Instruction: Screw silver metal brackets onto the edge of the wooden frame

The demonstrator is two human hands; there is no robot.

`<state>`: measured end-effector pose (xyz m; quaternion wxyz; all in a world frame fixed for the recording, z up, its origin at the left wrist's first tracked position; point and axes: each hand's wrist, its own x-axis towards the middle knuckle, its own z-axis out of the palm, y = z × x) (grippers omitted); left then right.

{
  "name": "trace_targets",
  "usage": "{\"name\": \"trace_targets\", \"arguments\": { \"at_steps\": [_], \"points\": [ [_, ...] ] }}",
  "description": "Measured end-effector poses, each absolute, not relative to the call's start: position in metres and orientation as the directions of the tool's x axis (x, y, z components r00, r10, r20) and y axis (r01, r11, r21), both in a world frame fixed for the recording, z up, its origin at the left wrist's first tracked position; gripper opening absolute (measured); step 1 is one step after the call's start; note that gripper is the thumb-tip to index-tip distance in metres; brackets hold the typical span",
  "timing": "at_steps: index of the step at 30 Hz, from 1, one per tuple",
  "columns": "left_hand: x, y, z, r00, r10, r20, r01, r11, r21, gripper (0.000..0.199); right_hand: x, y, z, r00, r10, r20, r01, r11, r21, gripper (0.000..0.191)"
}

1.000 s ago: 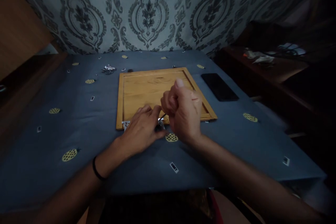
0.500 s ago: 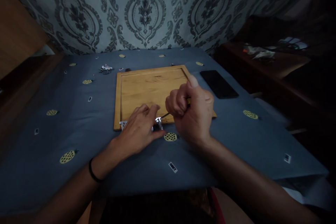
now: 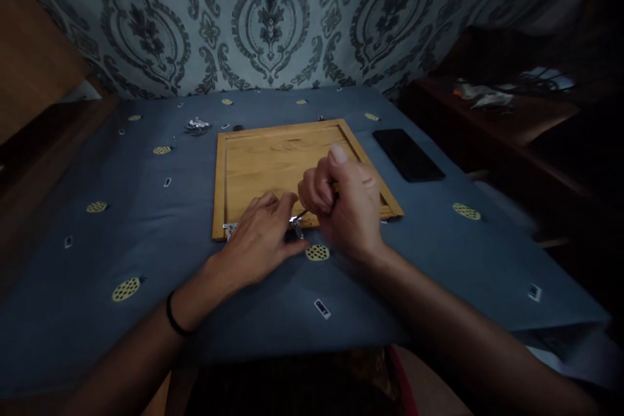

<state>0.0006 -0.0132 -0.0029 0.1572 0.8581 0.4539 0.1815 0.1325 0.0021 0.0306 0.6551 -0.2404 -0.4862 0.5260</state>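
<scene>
Head view: right hand (image 3: 346,201) gripping screwdriver (image 3: 302,214) at hinge (image 3: 296,226) on board (image 3: 268,166); left hand (image 3: 256,234) spread alongside; screwing apparently unfinished; metal parts (image 3: 197,127) toward far-left tabletop (image 3: 146,234) corner.

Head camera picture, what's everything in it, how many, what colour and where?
Wooden panel: 1, yellow-brown, on the table
Metal fittings: 2 showing, silver, panel's near edge
Tool: 1, dark shaft, yellow glimpse above, in right hand
Phone-like slab: 1, black, right of panel
Metal parts: count unclear, silver, table's far left
Tablecloth: 1, blue with yellow prints, under the panel
Patterned backdrop: 1, grey, behind table
Furniture: brown, left side
Clutter: count unclear, pale, far right
Wristband: 1, black, left wrist
Left hand: 1, bare, at panel's near edge
Right hand: 1, bare, gripping tool
</scene>
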Motion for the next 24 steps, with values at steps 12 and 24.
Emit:
{"name": "trace_targets", "arguments": {
  "at_steps": [12,24],
  "points": [
    [-0.002,-0.011,-0.012,0.570,0.787,0.238,0.679,-0.614,0.403,0.053,0.165,0.036,0.045,-0.667,0.669,0.329,-0.344,0.115,-0.932,0.049],
    [0.001,-0.011,-0.005,0.543,0.824,0.163,0.707,-0.552,0.442,0.045,0.132,0.016,0.039,-0.226,0.929,0.295,-0.406,0.185,-0.895,0.068]
  ]
}}
